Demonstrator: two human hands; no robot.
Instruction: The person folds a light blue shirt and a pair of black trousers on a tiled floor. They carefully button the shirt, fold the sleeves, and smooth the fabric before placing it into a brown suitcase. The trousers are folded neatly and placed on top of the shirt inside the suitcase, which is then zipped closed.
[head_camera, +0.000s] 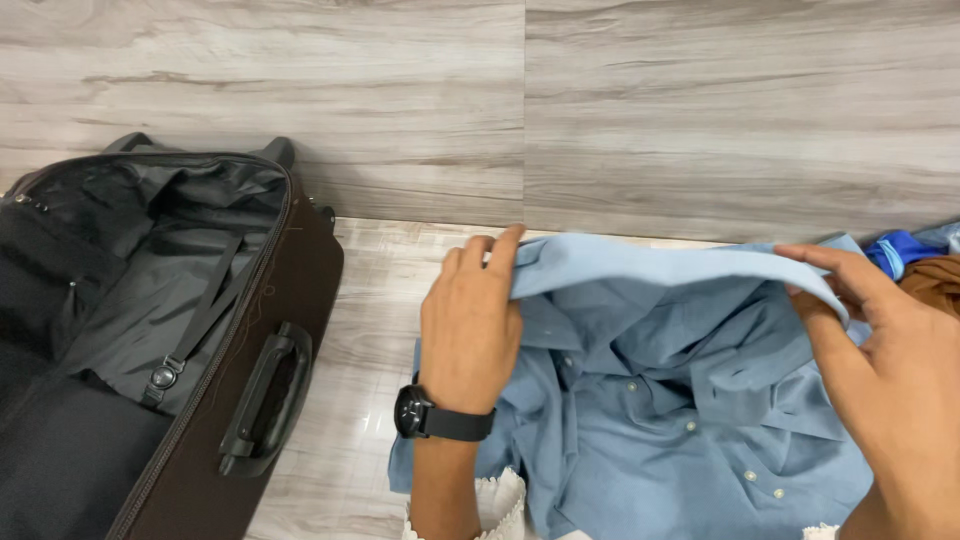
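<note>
A light blue button-up shirt (650, 400) lies crumpled on the floor in front of me. My left hand (468, 325), with a black watch on its wrist, pinches the shirt's raised upper edge at the left. My right hand (885, 355) grips the same edge at the right, so the fabric stretches between both hands above the rest of the shirt. The collar and several white buttons face up.
An open dark brown suitcase (150, 340) with grey lining, a strap and a side handle lies at the left. More clothes, blue (900, 250) and brown (935, 280), sit at the far right. White lace fabric (500, 505) lies near me. A wood-pattern wall (600, 110) stands behind.
</note>
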